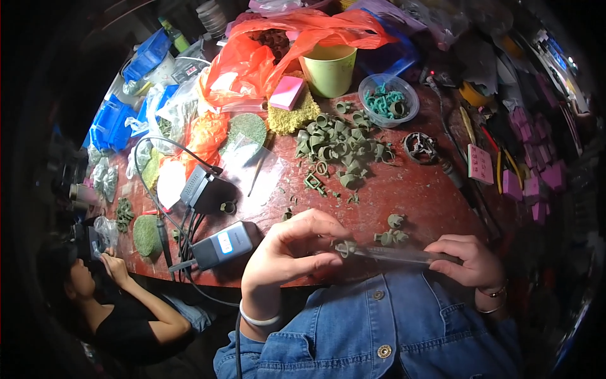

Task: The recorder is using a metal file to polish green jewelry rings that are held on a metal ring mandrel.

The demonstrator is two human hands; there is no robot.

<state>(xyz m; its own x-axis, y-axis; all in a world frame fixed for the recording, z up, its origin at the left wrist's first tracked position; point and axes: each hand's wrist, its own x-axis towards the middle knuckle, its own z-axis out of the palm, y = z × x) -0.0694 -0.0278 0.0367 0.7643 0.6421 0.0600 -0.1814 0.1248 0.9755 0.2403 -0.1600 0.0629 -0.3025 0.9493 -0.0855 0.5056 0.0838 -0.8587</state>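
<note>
A worn, dark-red round table (416,189) carries a heap of grey-green wax rings (338,148), a clear bowl of teal rings (388,101), a light-green cup (329,68), an orange plastic bag (265,57), a pink block (287,93) and two grey power adapters (222,245).

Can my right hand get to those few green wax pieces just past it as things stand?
Probably not freely: the right hand is closed on a slim tool, though the green wax pieces lie close on bare table.

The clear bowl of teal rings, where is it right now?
In the head view, the clear bowl sits toward the table's far side, right of the green cup, just behind the pile of green rings.
</note>
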